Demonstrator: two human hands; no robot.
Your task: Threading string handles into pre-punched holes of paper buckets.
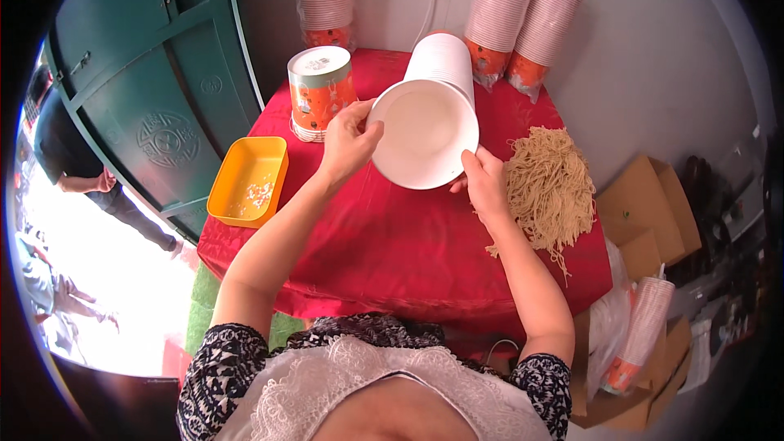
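Note:
My left hand (351,143) grips the left rim of a white paper tub (423,135), thumb on top. At its lower right rim, my right hand (483,184) pinches the same tub. The tub's round mouth faces me, and its inside looks bare. Right behind it a stack of nested paper tubs (443,57) lies on its side; whether the held tub is apart from that stack I cannot tell. Close to my left hand stands an orange-printed tub stack (321,90), bottoms up. Beside my right hand lies a heap of beige strings (549,188).
A red cloth covers the table (392,253). On its left sits a yellow tray (249,181) with small pale bits. Bagged tub stacks (500,16) stand at the back. Cardboard boxes (649,208) are at right. Beyond a green door (155,90), people (82,147) are outside.

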